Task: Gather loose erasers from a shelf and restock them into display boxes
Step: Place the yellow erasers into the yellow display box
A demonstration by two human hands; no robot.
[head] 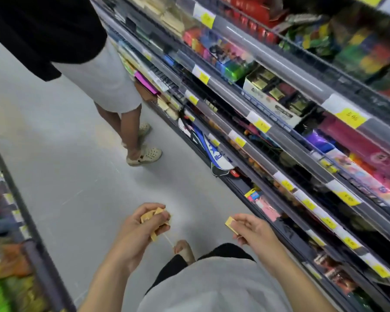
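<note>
Gathering step, mid-aisle; left hand [144, 224] clutches bunch of yellow erasers [154, 221]; right hand [251, 230] pinches 1 eraser [231, 224]; both clear of shelves [279, 136]; next: find display box, none identifiable yet.

Erasers [154, 218] in left hand [142, 224]

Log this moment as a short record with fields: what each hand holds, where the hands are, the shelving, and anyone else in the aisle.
left hand: left hand grips several small yellow erasers
right hand: right hand pinches one yellow eraser
position of hands: apart, over the grey floor, neither at a shelf
shelving: stocked shelves on the right with yellow price tags
display box: none identifiable, image blurred
other person: bystander standing ahead in the aisle
</note>
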